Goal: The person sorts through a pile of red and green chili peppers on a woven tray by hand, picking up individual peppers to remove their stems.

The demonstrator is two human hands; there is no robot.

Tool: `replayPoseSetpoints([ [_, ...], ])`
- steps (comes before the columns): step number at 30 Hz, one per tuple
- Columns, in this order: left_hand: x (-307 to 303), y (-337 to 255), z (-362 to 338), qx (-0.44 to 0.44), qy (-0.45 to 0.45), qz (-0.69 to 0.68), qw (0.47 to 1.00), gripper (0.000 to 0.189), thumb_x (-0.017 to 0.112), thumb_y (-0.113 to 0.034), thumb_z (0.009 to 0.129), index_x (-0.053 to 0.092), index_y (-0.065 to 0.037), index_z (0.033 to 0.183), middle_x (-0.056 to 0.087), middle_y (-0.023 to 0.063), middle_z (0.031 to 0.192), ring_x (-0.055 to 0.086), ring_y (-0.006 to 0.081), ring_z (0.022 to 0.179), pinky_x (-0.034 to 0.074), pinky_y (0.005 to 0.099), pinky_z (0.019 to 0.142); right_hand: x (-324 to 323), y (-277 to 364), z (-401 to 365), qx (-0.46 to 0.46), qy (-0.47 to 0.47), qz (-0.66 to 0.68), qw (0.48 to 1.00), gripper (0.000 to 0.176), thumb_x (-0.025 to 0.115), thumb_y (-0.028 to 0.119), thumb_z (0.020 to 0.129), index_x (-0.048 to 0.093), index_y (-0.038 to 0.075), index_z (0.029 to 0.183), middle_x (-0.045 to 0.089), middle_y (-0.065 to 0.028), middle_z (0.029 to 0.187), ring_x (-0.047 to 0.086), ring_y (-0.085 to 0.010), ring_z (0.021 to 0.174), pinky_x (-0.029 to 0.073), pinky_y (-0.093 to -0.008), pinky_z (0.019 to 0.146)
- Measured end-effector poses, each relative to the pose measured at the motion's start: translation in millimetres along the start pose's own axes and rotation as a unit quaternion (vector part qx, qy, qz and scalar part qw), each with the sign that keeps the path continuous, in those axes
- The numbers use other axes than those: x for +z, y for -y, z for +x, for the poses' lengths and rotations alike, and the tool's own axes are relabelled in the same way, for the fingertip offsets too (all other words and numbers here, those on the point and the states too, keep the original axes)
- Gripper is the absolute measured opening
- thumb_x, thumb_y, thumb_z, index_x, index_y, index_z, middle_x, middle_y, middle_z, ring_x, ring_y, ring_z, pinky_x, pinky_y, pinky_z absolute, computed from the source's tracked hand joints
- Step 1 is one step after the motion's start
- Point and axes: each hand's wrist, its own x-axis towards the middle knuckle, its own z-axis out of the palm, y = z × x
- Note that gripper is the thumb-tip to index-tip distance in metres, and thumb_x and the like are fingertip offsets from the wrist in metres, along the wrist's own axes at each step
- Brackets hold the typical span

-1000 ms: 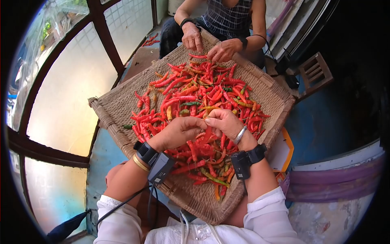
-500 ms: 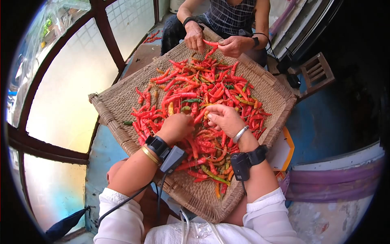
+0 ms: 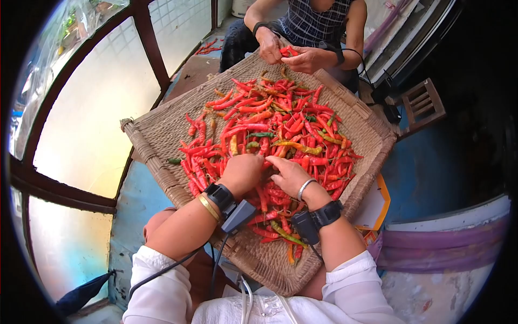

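Note:
Red chilli peppers (image 3: 251, 116), with a few green and yellow ones among them, lie heaped on a woven tray (image 3: 156, 132). Over the near middle of the heap, my left hand (image 3: 243, 171) is closed, its fingertips at a red pepper and mostly hidden behind the hand. My right hand (image 3: 291, 175) meets it from the right, thumb and forefinger pinched at the same red pepper. A yellow-orange pepper (image 3: 297, 146) lies on the heap just beyond my right hand.
Across the tray sits another person (image 3: 313, 24), both hands holding red peppers. A wooden stool (image 3: 422, 105) stands at the right. Framed window panes (image 3: 81, 108) line the left side. Some peppers (image 3: 209, 47) lie on the floor beyond.
My hands have come together, the right moving left and slightly down. A yellow-orange pepper now shows beyond them. The other person's hands have drawn closer together.

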Motion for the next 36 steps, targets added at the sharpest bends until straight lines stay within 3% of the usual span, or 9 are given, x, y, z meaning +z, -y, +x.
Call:
replayPoseSetpoints([
  [5, -16.6, -10.1, -2.4, 0.007, 0.014, -0.063, 0.998, 0.022, 0.061, -0.018, 0.068, 0.059, -0.004, 0.085, 0.06, 0.0161, 0.073, 0.059, 0.0325, 0.068, 0.048, 0.04, 0.059, 2.2, -0.1, 0.6, -0.023, -0.044, -0.03, 0.998, 0.032, 0.058, 0.008, 0.072, 0.05, 0.003, 0.102, 0.058, -0.0189, 0.092, 0.055, -0.0356, 0.086, 0.045, -0.0373, 0.074],
  [11, -49.4, -25.2, -13.5, 0.021, -0.074, -0.431, 0.899, 0.015, 0.051, -0.009, 0.087, 0.052, -0.002, 0.1, 0.057, -0.0002, 0.078, 0.051, 0.0031, 0.066, 0.045, 0.0195, 0.055, -29.0, 15.6, -0.5, 0.025, -0.06, 0.014, 0.998, 0.014, 0.062, 0.011, 0.071, 0.057, 0.001, 0.079, 0.057, -0.0101, 0.066, 0.057, -0.0219, 0.06, 0.044, -0.031, 0.058],
  [12, -50.6, -21.1, -12.5, -0.005, -0.089, -0.438, 0.895, 0.017, 0.054, -0.009, 0.083, 0.053, 0.0, 0.098, 0.059, 0.0045, 0.075, 0.054, 0.0082, 0.066, 0.045, 0.023, 0.057, -41.8, 23.1, -1.8, 0.084, -0.036, 0.08, 0.993, 0.026, 0.065, 0.024, 0.068, 0.057, 0.005, 0.084, 0.059, -0.0163, 0.071, 0.058, -0.0321, 0.069, 0.046, -0.0389, 0.063],
  [16, -48.5, -12.4, -18.5, 0.013, -0.05, -0.261, 0.964, 0.017, 0.056, -0.013, 0.08, 0.057, 0.0, 0.091, 0.061, 0.0121, 0.075, 0.061, 0.0215, 0.068, 0.047, 0.0316, 0.06, -67.4, 38.0, -5.9, 0.168, -0.009, 0.315, 0.934, 0.024, 0.061, 0.019, 0.078, 0.059, 0.001, 0.094, 0.06, -0.0059, 0.07, 0.059, -0.0146, 0.066, 0.047, -0.0242, 0.058],
  [19, -30.2, -16.9, -23.8, 0.113, 0.056, -0.151, 0.98, 0.016, 0.058, -0.014, 0.075, 0.059, -0.003, 0.087, 0.061, 0.0139, 0.083, 0.06, 0.0289, 0.072, 0.047, 0.0366, 0.064, -68.1, 43.1, -2.8, 0.084, -0.203, 0.578, 0.786, 0.031, 0.058, 0.015, 0.081, 0.055, -0.001, 0.107, 0.059, -0.0025, 0.072, 0.057, -0.0083, 0.068, 0.045, -0.0184, 0.057],
  [21, -19.4, -24.0, -26.9, 0.18, 0.067, -0.122, 0.974, 0.016, 0.058, -0.015, 0.074, 0.06, -0.004, 0.086, 0.059, 0.0134, 0.097, 0.06, 0.0284, 0.072, 0.048, 0.0373, 0.064, -65.8, 25.2, -2.7, 0.151, -0.126, 0.422, 0.885, 0.047, 0.058, 0.011, 0.081, 0.041, -0.005, 0.122, 0.058, -0.0069, 0.087, 0.056, -0.0101, 0.071, 0.047, -0.0212, 0.057],
  [24, -15.1, -28.5, -30.4, 0.207, 0.124, -0.042, 0.97, 0.016, 0.058, -0.015, 0.072, 0.061, -0.006, 0.085, 0.056, 0.0128, 0.102, 0.06, 0.0283, 0.071, 0.049, 0.0377, 0.063, -47.3, 8.6, -5.7, 0.099, 0.007, 0.129, 0.987, 0.036, 0.063, 0.022, 0.074, 0.057, 0.001, 0.102, 0.062, -0.0105, 0.077, 0.06, -0.0195, 0.069, 0.047, -0.0314, 0.062],
  [31, -8.4, -22.8, -22.4, 0.102, 0.216, 0.059, 0.969, 0.014, 0.056, -0.018, 0.073, 0.062, -0.008, 0.079, 0.056, 0.0103, 0.084, 0.059, 0.027, 0.069, 0.048, 0.0384, 0.059, -48.8, 26.2, -11.6, 0.127, 0.121, -0.124, 0.977, 0.032, 0.062, 0.029, 0.073, 0.06, 0.009, 0.098, 0.06, -0.0138, 0.096, 0.056, -0.0298, 0.094, 0.044, -0.0396, 0.08],
  [36, -11.8, -4.6, -24.1, 0.118, 0.108, 0.109, 0.981, 0.015, 0.055, -0.019, 0.072, 0.062, -0.006, 0.073, 0.058, 0.0103, 0.078, 0.06, 0.0267, 0.069, 0.049, 0.0376, 0.056, -40.4, 19.5, -11.9, 0.149, 0.229, -0.188, 0.944, 0.033, 0.064, 0.026, 0.07, 0.059, 0.008, 0.097, 0.062, -0.0133, 0.091, 0.058, -0.0297, 0.088, 0.046, -0.0386, 0.077],
])
